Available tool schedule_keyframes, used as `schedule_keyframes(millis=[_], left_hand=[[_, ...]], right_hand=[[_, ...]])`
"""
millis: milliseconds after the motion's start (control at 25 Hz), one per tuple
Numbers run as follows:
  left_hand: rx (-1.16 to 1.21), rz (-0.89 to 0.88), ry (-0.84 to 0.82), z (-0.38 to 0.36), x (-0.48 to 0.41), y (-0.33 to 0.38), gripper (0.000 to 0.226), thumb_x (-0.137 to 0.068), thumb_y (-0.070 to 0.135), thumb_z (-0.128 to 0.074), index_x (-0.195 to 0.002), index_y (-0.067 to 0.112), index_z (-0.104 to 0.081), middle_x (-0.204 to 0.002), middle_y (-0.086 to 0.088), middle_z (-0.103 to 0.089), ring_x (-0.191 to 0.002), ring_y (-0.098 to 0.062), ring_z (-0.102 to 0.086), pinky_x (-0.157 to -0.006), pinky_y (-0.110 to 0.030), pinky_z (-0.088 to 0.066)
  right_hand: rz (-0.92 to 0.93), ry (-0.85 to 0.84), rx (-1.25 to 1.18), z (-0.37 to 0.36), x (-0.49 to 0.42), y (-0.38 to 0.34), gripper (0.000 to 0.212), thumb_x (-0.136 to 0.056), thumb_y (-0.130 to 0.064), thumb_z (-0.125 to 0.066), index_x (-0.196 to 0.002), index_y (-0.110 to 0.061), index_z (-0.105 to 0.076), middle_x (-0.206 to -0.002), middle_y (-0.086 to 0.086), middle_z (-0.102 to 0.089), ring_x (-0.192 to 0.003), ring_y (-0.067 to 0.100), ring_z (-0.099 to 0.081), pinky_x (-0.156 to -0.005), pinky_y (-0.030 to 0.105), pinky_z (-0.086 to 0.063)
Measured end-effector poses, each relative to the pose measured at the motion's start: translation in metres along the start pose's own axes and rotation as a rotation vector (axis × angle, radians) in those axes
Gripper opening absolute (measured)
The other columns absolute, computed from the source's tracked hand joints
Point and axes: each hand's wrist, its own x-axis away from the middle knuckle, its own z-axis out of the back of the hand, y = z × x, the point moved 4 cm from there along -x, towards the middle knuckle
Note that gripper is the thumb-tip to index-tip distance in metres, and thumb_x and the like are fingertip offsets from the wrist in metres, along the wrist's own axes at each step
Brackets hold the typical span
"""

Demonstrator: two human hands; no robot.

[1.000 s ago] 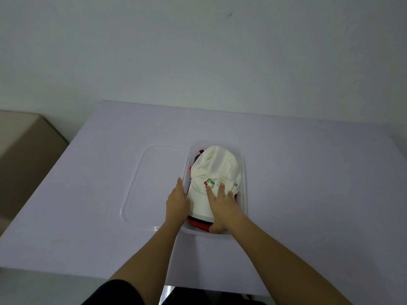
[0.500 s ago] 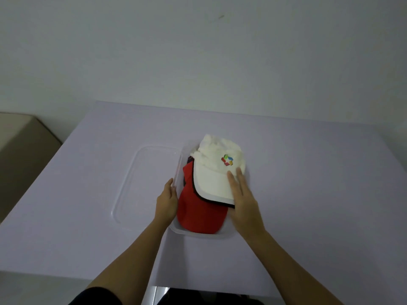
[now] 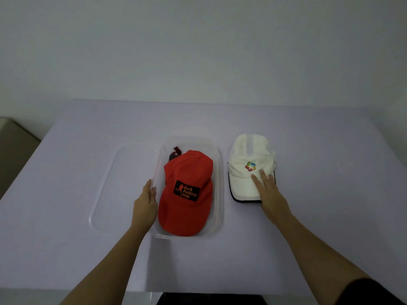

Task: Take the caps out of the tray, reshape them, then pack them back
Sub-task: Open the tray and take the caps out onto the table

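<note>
Head view shows a pale lilac desk [image 3: 88, 172] with a clear plastic tray [image 3: 218, 190] at its centre. A red cap [image 3: 187, 194] lies inside the tray, brim toward 6 o'clock, with a black patch reading "Back Packing Gear" on its front. At about 11 o'clock of the red cap, something dark red and black [image 3: 175, 153] pokes out from under it; what it is cannot be told. Touching the tray at 9 o'clock lies a clear lid [image 3: 119, 183], flat on the desk.

At 3 o'clock of the tray, just beside it on the desk, sits a white cap [image 3: 248, 159] with a multicoloured logo and a dark-edged brim pointing to 6 o'clock.

The right hand [image 3: 268, 194] lies flat on the white cap's brim, fingers spread and straight, its grip wide open and clasping nothing. The left hand [image 3: 144, 205] rests edge-on against the tray's 9 o'clock wall, fingers extended along it, the grip loose and not closed around anything.
</note>
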Motion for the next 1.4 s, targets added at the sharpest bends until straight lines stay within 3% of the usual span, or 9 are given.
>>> schedule_keyframes(millis=[240,440,520,600,680,880,1080,1200,1400], left_hand=[[-0.068,-0.009,0.037,-0.001,0.001,0.004,0.046,-0.102,0.027,-0.026,-0.145,0.013,-0.029,-0.129,-0.021,-0.058,-0.119,-0.039,-0.054,-0.102,-0.045,-0.039],[-0.080,-0.008,0.031,0.000,0.001,0.001,0.045,-0.102,0.026,-0.027,-0.145,0.013,-0.029,-0.130,-0.019,-0.058,-0.119,-0.036,-0.055,-0.103,-0.044,-0.039],[-0.069,0.000,0.021,0.000,0.000,-0.003,0.045,-0.102,0.024,-0.027,-0.145,0.013,-0.029,-0.129,-0.019,-0.058,-0.119,-0.035,-0.055,-0.103,-0.043,-0.040],[-0.069,-0.003,0.016,0.000,-0.001,-0.004,0.045,-0.102,0.026,-0.026,-0.145,0.014,-0.029,-0.129,-0.019,-0.059,-0.119,-0.035,-0.055,-0.103,-0.043,-0.040],[-0.067,-0.013,0.012,0.001,0.000,-0.004,0.045,-0.102,0.028,-0.026,-0.145,0.014,-0.029,-0.128,-0.019,-0.059,-0.119,-0.035,-0.055,-0.102,-0.043,-0.040],[-0.069,-0.033,0.002,0.001,0.001,-0.003,0.046,-0.102,0.027,-0.025,-0.145,0.013,-0.028,-0.126,-0.019,-0.060,-0.117,-0.036,-0.056,-0.100,-0.042,-0.041],[-0.065,-0.031,-0.018,0.001,0.000,-0.002,0.046,-0.102,0.027,-0.025,-0.146,0.013,-0.026,-0.130,-0.020,-0.057,-0.117,-0.037,-0.055,-0.100,-0.044,-0.041],[-0.042,-0.020,-0.069,0.002,0.001,-0.001,0.047,-0.102,0.028,-0.025,-0.147,0.013,-0.024,-0.131,-0.021,-0.055,-0.117,-0.037,-0.054,-0.101,-0.044,-0.041],[-0.069,-0.097,-0.065,0.017,0.000,0.020,0.048,-0.101,0.026,-0.029,-0.144,0.005,-0.029,-0.148,-0.018,-0.034,-0.137,-0.030,-0.032,-0.113,-0.039,-0.024]], right_hand=[[0.006,-0.149,0.092,-0.016,-0.045,0.008,0.090,-0.080,0.022,-0.035,-0.148,-0.023,0.005,-0.158,0.004,0.011,-0.145,0.032,-0.009,-0.085,0.040,-0.052],[0.006,-0.237,0.191,0.011,-0.081,-0.015,0.098,-0.081,0.001,-0.060,-0.147,-0.015,0.009,-0.156,0.015,0.015,-0.144,0.038,0.002,-0.109,0.044,-0.032],[0.112,-0.143,0.103,0.027,-0.076,-0.060,0.097,-0.075,-0.002,-0.064,-0.148,-0.012,0.000,-0.156,0.021,0.006,-0.144,0.038,-0.004,-0.112,0.045,-0.025],[0.314,0.004,-0.088,0.034,-0.051,-0.122,0.078,-0.072,-0.002,-0.059,-0.144,-0.009,-0.029,-0.149,0.020,-0.029,-0.132,0.038,-0.035,-0.106,0.048,-0.037],[0.479,-0.036,-0.158,0.022,-0.017,-0.174,0.061,-0.075,-0.017,-0.059,-0.134,-0.013,-0.044,-0.138,0.017,-0.042,-0.120,0.037,-0.043,-0.093,0.051,-0.047],[0.252,-0.505,0.073,-0.019,-0.004,-0.201,0.128,-0.058,-0.058,-0.077,-0.148,-0.023,0.007,-0.152,0.020,0.026,-0.140,0.042,0.018,-0.111,0.062,-0.012],[0.220,-0.589,0.176,-0.021,-0.008,-0.214,0.131,-0.064,-0.038,-0.081,-0.145,-0.015,0.021,-0.146,0.026,0.035,-0.137,0.050,0.019,-0.109,0.057,-0.027],[0.168,-0.612,0.043,-0.009,-0.004,-0.215,0.108,-0.077,-0.025,-0.065,-0.146,-0.017,0.017,-0.151,0.019,0.029,-0.139,0.050,0.008,-0.107,0.054,-0.035],[0.101,-0.285,-0.152,0.029,0.019,-0.196,0.072,-0.088,0.000,-0.041,-0.149,-0.016,-0.006,-0.159,0.008,-0.002,-0.137,0.038,-0.029,-0.106,0.045,-0.037]])
